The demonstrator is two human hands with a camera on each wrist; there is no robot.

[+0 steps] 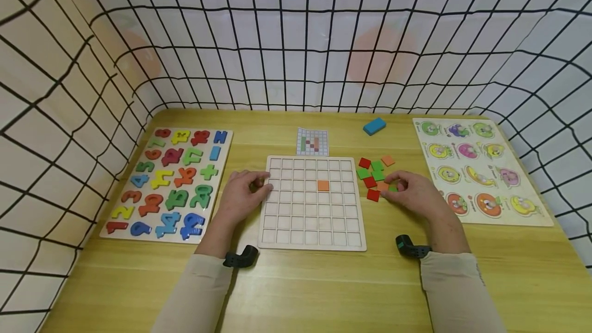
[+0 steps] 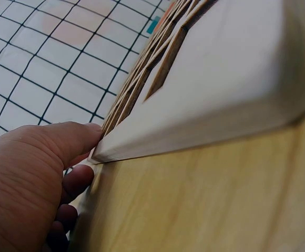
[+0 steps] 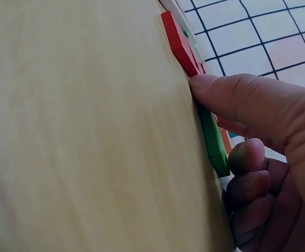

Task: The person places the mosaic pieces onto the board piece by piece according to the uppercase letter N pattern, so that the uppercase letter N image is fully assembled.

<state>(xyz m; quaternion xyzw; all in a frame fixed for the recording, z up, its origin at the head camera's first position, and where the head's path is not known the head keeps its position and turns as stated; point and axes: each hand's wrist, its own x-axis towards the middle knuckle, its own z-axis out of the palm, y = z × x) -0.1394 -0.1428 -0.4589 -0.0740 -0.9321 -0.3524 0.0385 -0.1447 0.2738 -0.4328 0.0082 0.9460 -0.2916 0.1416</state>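
Observation:
A square wooden grid board lies mid-table, with one orange tile in a cell. My left hand holds the board's left edge, its thumb on the rim and the other fingers curled beside it. Right of the board is a loose pile of red, green and orange square tiles. There my right hand has thumb and index finger at opposite edges of another orange tile, seemingly pinching it. A green tile lies under that hand, and a red tile is just past the thumb.
A small pattern card touches the board's far side. Left stands a number puzzle; right is a fruit puzzle board. A blue block lies behind the tiles. Black wire mesh encloses the table's back and sides.

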